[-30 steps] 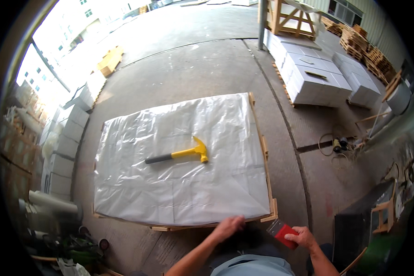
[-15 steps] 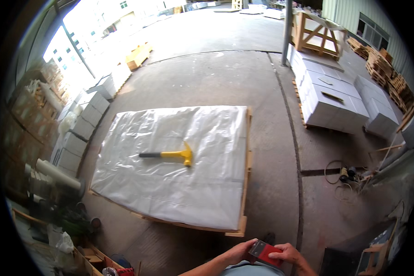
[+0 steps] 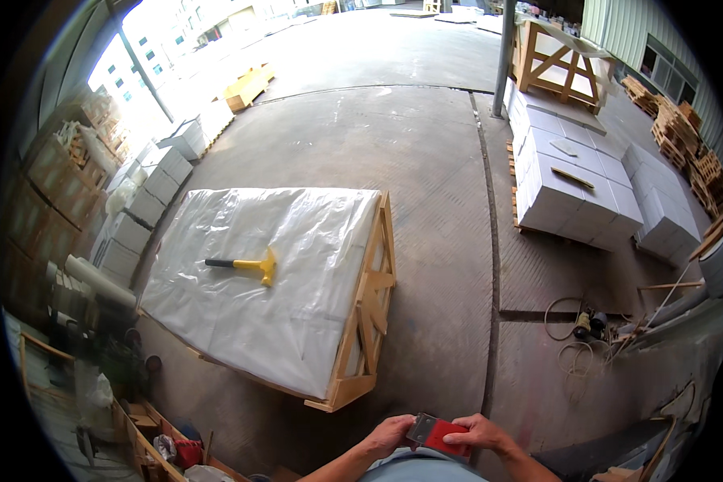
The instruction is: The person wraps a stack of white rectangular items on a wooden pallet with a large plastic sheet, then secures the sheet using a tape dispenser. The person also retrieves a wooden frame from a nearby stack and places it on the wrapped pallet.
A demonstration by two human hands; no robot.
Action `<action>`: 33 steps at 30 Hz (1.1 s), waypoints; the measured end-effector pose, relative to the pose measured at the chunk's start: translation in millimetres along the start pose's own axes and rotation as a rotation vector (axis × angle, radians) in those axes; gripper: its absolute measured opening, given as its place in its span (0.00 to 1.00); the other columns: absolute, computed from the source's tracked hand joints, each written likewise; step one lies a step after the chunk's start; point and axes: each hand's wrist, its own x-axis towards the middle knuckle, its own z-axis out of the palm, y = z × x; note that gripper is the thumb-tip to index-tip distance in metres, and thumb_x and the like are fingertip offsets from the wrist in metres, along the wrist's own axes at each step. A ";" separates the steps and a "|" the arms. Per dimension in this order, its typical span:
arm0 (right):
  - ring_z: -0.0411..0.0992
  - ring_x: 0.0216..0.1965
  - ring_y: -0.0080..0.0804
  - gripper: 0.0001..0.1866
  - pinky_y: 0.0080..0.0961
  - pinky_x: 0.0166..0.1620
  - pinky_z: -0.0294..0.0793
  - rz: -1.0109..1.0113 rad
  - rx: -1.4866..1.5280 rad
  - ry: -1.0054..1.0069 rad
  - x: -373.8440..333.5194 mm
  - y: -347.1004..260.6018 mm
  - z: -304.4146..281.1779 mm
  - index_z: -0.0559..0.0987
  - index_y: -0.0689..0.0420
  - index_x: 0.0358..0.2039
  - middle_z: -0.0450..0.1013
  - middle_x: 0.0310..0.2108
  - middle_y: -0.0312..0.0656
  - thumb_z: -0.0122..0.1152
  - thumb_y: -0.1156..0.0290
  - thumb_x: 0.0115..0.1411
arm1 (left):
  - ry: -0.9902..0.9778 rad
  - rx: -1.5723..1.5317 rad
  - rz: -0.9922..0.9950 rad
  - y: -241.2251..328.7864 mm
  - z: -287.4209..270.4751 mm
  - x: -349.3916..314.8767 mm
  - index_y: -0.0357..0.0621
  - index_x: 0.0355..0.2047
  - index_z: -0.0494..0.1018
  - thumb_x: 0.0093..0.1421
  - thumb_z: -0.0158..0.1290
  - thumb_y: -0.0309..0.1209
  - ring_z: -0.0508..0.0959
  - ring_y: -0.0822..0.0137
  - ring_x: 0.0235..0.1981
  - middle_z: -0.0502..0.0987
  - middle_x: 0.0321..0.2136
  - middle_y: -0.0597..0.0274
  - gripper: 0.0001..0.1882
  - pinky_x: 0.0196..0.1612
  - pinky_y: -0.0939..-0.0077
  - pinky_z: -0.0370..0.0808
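Note:
Close to my body, at the bottom of the view, both hands are on a red, box-shaped object with a dark metal end [image 3: 442, 436]; its exact kind does not show. My left hand [image 3: 390, 434] grips the dark end with its fingers closed. The red end is in my right hand [image 3: 479, 432], its thumb lying on top. Ahead and to the left stands a wooden crate [image 3: 369, 321] covered with white plastic sheeting [image 3: 297, 337]. On the sheeting lies a claw hammer [image 3: 249, 263] with a yellow head and a black grip.
White boxes [image 3: 574, 189] are stacked on a pallet at the right, a wooden frame crate [image 3: 558, 68] behind them. Cables [image 3: 574, 353] lie on the floor at right. Along the left are white blocks [image 3: 157, 181], rolls [image 3: 96, 281] and a wooden box [image 3: 140, 438].
The crate and hammer have shifted left in the view, and the crate's slatted right side now shows. Both hands still hold the red object, slightly further left.

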 end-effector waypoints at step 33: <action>0.69 0.27 0.20 0.21 0.20 0.32 0.70 -0.059 -0.710 -0.424 220.9 -305.8 -215.1 0.80 0.60 0.33 0.73 0.23 0.34 0.65 0.52 0.53 | 0.804 0.069 0.741 252.3 22.9 141.6 0.42 0.27 0.74 0.64 0.45 0.37 0.67 0.79 0.18 0.69 0.17 0.71 0.14 0.21 0.83 0.65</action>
